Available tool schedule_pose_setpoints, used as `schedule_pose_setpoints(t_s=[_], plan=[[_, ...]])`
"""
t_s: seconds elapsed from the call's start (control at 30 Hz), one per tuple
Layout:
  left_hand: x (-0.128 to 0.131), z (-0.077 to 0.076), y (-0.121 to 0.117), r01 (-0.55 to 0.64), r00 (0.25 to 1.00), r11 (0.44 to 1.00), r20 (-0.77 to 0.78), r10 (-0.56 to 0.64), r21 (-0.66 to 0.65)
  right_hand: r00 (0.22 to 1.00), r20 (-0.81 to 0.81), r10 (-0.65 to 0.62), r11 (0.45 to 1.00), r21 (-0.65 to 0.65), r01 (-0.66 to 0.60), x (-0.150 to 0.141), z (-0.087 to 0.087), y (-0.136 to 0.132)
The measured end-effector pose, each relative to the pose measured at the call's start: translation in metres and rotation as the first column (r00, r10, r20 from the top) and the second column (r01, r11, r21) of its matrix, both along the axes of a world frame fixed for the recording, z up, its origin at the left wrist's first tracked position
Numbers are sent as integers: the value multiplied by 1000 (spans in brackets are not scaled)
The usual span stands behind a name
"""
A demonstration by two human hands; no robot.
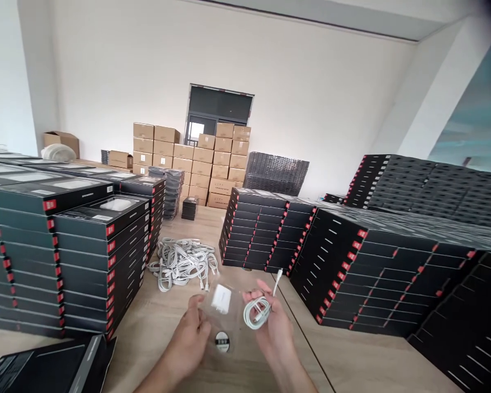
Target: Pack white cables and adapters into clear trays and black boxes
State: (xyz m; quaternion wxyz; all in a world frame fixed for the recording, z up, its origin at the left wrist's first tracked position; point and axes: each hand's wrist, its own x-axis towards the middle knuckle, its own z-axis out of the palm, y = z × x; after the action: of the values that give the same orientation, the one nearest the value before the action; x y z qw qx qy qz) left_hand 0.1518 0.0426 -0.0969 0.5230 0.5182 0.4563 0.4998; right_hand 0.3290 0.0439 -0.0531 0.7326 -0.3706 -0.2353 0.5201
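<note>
My left hand (190,335) is closed on the left edge of a clear plastic bag (229,327). Through the bag show a folded white paper (221,299) and a round black-and-white sticker (222,341). In my right hand (276,327) lies a coiled white cable (257,314), its fingers curled around it. One end of the cable, a connector (278,277), sticks up past the fingertips. The bag's right side comes close to the right hand; I cannot tell if they touch. Beyond the hands, a heap of similar white cables (184,262) rests on the wooden table (147,344).
Tall stacks of flat black boxes with red labels stand at the left (82,251) and the right (265,229). An open black box (45,365) lies at the lower left. Cardboard cartons (200,169) are piled by the far wall, near stacked dark trays (276,172).
</note>
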Motion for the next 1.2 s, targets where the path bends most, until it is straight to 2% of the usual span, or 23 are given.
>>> schedule_pose_setpoints(t_s=[0.07,0.13,0.2,0.27,0.37,0.43,0.5,0.57,0.6,0.63,0.73,0.8,0.9,1.0,1.2], plan=[[12,-2,-4,19,976,995,219,4,-100,995,69,-67,997,-33,69,-7,2,-3],[24,-2,-10,71,921,983,389,0,-170,965,235,-119,991,-33,130,-15,2,-7],[33,1,-17,121,837,974,547,3,-190,862,473,-183,982,45,184,-21,0,-11],[39,6,-24,165,724,974,690,-11,-158,713,656,-248,969,162,187,-26,-5,-14],[40,13,-29,211,579,974,813,-57,-82,579,764,-284,955,278,101,-28,-12,-15],[37,17,-28,214,559,973,827,-55,-80,495,819,-290,945,326,13,-29,-16,-15],[32,19,-25,193,584,977,811,-38,-93,393,873,-288,929,355,-107,-29,-19,-14],[25,20,-20,164,626,981,780,-25,-100,351,905,-239,922,325,-210,-28,-21,-13],[22,21,-18,152,645,983,763,-22,-100,386,903,-191,924,298,-238,-27,-22,-12],[19,21,-16,143,664,984,748,-20,-101,465,876,-128,931,268,-248,-26,-23,-11],[13,24,-13,139,709,985,705,-25,-106,771,630,91,961,149,-235,-20,-23,-5],[12,26,-12,140,746,983,665,-24,-122,856,469,216,964,38,-264,-15,-19,-3],[12,26,-10,102,792,981,611,20,-164,874,330,358,931,-49,-363,-11,-10,-3],[12,23,-7,26,814,979,573,98,-204,884,239,402,914,-42,-404,-12,-7,-6],[16,19,-7,-26,834,967,528,161,-254,838,400,371,927,-119,-354,-18,-9,-11]])
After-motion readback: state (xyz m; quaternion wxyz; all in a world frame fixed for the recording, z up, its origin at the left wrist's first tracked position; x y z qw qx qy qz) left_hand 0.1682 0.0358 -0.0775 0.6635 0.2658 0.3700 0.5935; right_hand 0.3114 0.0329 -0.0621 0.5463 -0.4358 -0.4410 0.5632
